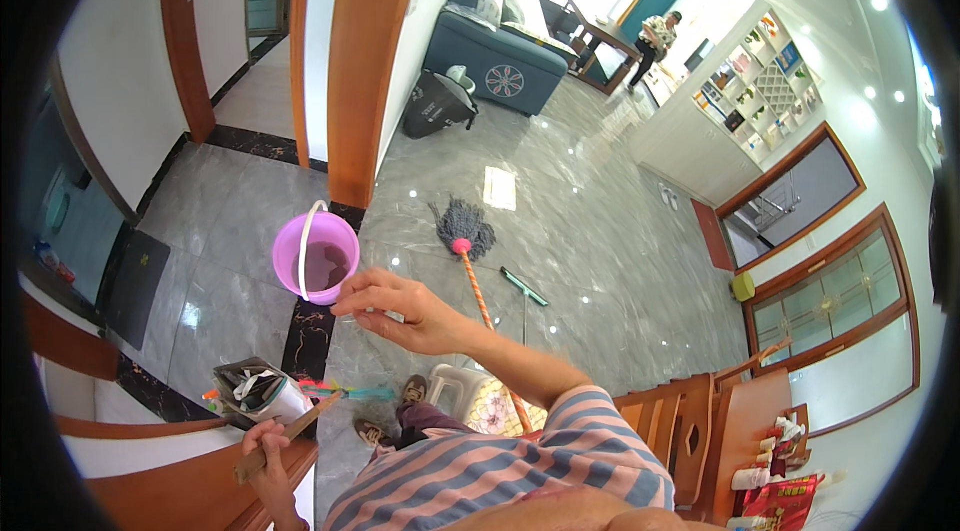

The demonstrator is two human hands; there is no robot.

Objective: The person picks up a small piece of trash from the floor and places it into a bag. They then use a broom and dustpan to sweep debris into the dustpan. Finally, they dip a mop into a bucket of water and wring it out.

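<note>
My left hand, at the lower left, grips a flat wooden stick. Blurred pink and teal strands show by the stick's far end; whether they are fixed to it I cannot tell. My right hand reaches left across the middle with loosely bent fingers and holds nothing. Its fingertips appear beside the rim of a purple plastic bucket, and contact is not clear. The bucket stands on the floor with dark, murky water inside and a white handle raised.
A string mop with an orange-striped pole and a floor squeegee lie ahead. By my feet are a plastic stool and a bag. A wooden chair is at right. Far off, a person stands past the sofa.
</note>
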